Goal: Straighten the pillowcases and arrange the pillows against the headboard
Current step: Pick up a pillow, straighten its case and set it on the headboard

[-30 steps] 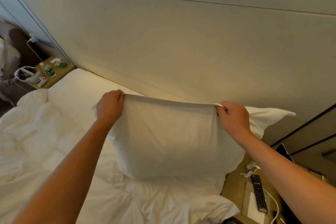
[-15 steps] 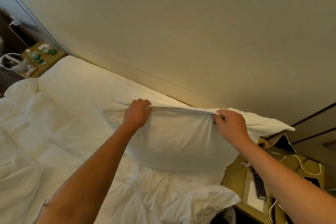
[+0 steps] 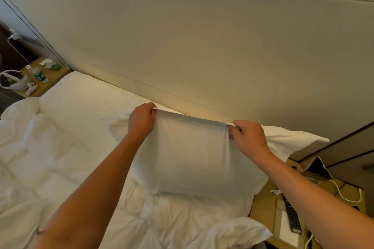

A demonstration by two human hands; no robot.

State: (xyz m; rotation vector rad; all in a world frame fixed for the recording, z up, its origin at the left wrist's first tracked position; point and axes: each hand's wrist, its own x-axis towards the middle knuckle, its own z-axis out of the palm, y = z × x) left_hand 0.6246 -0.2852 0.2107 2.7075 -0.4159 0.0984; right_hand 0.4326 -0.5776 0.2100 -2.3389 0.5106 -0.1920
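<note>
We are pinching the soft, light pillow (image 3: 194, 159) by its pillowcase's far hem, left hand (image 3: 141, 121) and right hand (image 3: 250, 137) gripping apart, near the headboard (image 3: 202, 46).

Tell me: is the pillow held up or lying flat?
Held up: left hand and right hand pinch the pillow by its top edge.

The plump fabric pillow in its plain white pillowcase (image 3: 194, 159) shows no pattern, like the rumpled white duvet (image 3: 60, 157). The padded headboard wall panel (image 3: 202, 46) is beige. The slim rectangular remote control (image 3: 292, 217) is black, its wooden bedside table (image 3: 261, 216) tan.
</note>
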